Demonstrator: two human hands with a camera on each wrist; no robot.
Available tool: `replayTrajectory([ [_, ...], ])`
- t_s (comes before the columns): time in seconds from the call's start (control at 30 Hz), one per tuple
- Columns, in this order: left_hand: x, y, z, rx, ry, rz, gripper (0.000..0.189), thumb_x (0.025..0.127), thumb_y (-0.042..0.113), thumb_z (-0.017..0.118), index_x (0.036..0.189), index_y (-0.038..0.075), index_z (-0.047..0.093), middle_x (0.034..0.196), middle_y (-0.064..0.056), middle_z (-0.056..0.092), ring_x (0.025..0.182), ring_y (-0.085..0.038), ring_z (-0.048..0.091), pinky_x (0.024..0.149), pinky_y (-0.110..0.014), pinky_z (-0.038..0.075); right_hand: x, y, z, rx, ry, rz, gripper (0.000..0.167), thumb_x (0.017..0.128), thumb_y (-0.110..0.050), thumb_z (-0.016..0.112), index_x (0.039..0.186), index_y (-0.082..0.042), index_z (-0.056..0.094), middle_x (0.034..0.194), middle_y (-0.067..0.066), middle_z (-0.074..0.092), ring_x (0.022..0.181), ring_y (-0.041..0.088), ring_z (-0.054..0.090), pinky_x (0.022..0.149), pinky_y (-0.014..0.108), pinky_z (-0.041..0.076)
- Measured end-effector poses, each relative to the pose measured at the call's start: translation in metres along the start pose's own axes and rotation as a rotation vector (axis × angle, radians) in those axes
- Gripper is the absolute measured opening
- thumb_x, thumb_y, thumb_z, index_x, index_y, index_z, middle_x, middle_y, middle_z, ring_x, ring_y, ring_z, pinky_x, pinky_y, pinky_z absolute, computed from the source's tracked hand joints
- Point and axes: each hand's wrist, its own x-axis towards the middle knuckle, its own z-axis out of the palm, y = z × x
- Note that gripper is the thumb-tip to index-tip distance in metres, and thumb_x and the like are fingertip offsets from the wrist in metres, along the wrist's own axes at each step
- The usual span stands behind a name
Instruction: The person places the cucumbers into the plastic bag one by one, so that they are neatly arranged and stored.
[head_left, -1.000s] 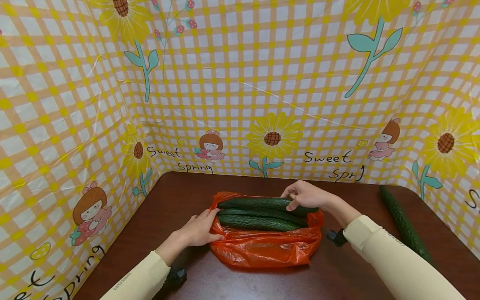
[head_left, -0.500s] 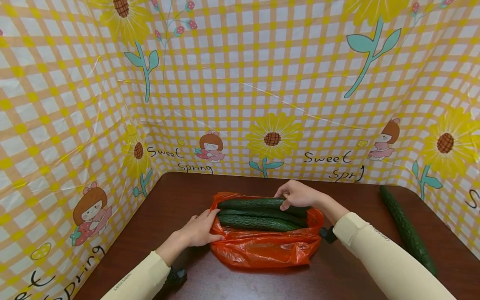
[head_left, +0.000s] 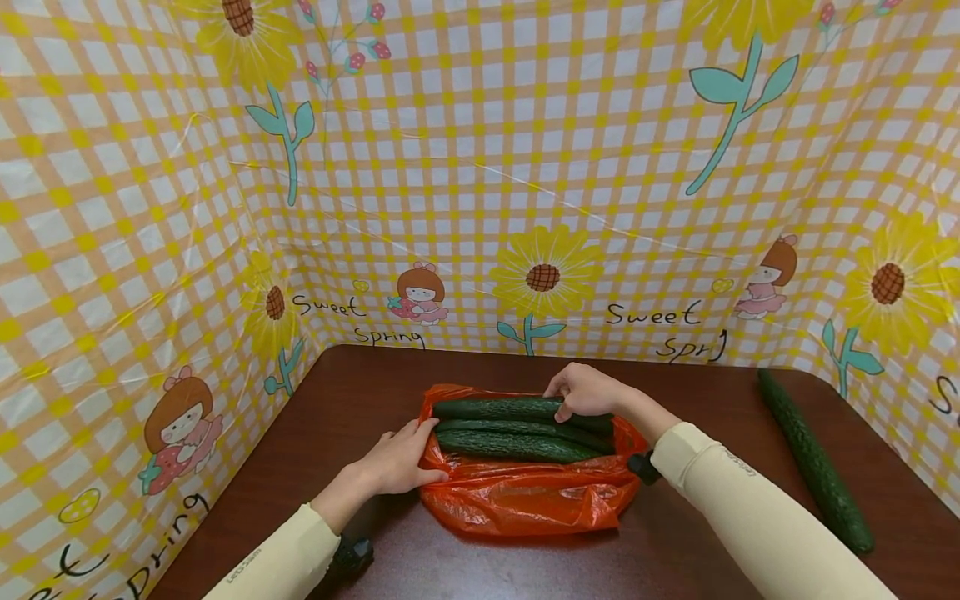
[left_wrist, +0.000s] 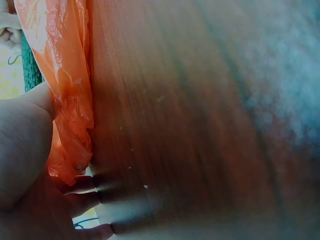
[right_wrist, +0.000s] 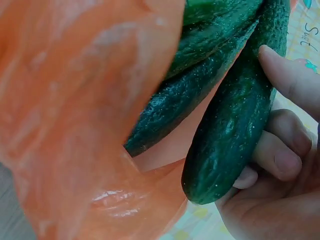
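Note:
In the head view, a red plastic bag (head_left: 517, 504) lies with its mouth spread, and dark green cucumbers (head_left: 517, 446) rest side by side in it. My right hand (head_left: 592, 392) grips the rearmost cucumber (head_left: 491, 408) near its right part. Up close in the right wrist view, the thumb presses one side of that cucumber (right_wrist: 232, 120) and the curled fingers lie along the other. At the bag's left end rests my left hand (head_left: 393, 462), thumb and forefinger against the plastic. The left wrist view shows its fingers stretched out beside the crumpled bag (left_wrist: 70, 75).
Another cucumber (head_left: 813, 462) lies by itself at the right of the brown table (head_left: 360, 375). A checked cloth (head_left: 465, 192) with sunflowers walls the table at the back and sides. Each wrist carries a small black device (head_left: 641, 467).
My right hand has slid left along the rearmost cucumber, and its forearm followed, uncovering more of the lone cucumber on the right. The left hand and the bag have stayed in place.

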Motion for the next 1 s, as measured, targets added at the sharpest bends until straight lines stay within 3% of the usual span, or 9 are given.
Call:
replayTrajectory([
  [0.43, 0.0002, -0.0005, 0.0014, -0.002, 0.007, 0.001, 0.092, 0.089, 0.055, 0.071, 0.158, 0.009, 0.030, 0.156, -0.021, 0.039, 0.144, -0.037, 0.040, 0.115, -0.059, 0.029, 0.0024, 0.0023, 0.0064, -0.062, -0.010, 0.036, 0.038, 0.085, 0.002, 0.072, 0.122, 0.006, 0.069, 0.052, -0.005, 0.030, 0.053, 0.012, 0.018, 0.059, 0.030, 0.030],
  [0.57, 0.0008, -0.0003, 0.0017, 0.003, 0.013, 0.003, 0.092, 0.089, 0.055, 0.071, 0.157, 0.009, 0.030, 0.155, -0.021, 0.039, 0.143, -0.036, 0.041, 0.115, -0.059, 0.029, 0.0006, -0.0015, 0.0058, -0.072, -0.015, 0.066, 0.038, 0.086, 0.001, 0.073, 0.123, 0.005, 0.068, 0.053, 0.000, 0.038, 0.054, 0.013, 0.024, 0.060, 0.031, 0.032],
  [0.63, 0.0010, -0.0003, 0.0017, 0.004, 0.014, 0.004, 0.092, 0.089, 0.055, 0.071, 0.157, 0.009, 0.030, 0.155, -0.021, 0.039, 0.143, -0.036, 0.041, 0.115, -0.059, 0.029, -0.0003, -0.0023, 0.0055, -0.090, -0.013, 0.075, 0.038, 0.086, -0.001, 0.074, 0.123, 0.004, 0.069, 0.064, 0.004, 0.056, 0.059, 0.014, 0.042, 0.063, 0.032, 0.042],
  [0.7, 0.0009, -0.0005, 0.0015, 0.005, 0.014, 0.004, 0.092, 0.089, 0.055, 0.071, 0.157, 0.009, 0.030, 0.155, -0.021, 0.039, 0.143, -0.036, 0.041, 0.115, -0.059, 0.029, -0.0008, -0.0026, 0.0054, -0.099, -0.005, 0.087, 0.037, 0.086, -0.004, 0.075, 0.122, 0.002, 0.070, 0.087, 0.011, 0.070, 0.078, 0.022, 0.061, 0.074, 0.037, 0.052],
  [0.8, 0.0007, -0.0008, 0.0009, 0.001, 0.013, 0.006, 0.092, 0.089, 0.054, 0.071, 0.157, 0.008, 0.030, 0.155, -0.021, 0.039, 0.143, -0.036, 0.041, 0.115, -0.059, 0.029, -0.0011, -0.0022, 0.0055, -0.102, 0.010, 0.088, 0.036, 0.087, -0.008, 0.076, 0.121, 0.000, 0.071, 0.119, 0.017, 0.070, 0.111, 0.036, 0.064, 0.091, 0.049, 0.054],
  [1.0, -0.0006, -0.0013, 0.0007, -0.014, 0.000, -0.005, 0.093, 0.089, 0.055, 0.070, 0.158, 0.009, 0.028, 0.158, -0.022, 0.036, 0.146, -0.037, 0.037, 0.116, -0.061, 0.027, -0.0030, -0.0023, 0.0053, -0.076, 0.026, 0.097, 0.034, 0.088, -0.011, 0.076, 0.121, -0.002, 0.071, 0.117, 0.015, 0.071, 0.106, 0.034, 0.065, 0.088, 0.047, 0.054],
])
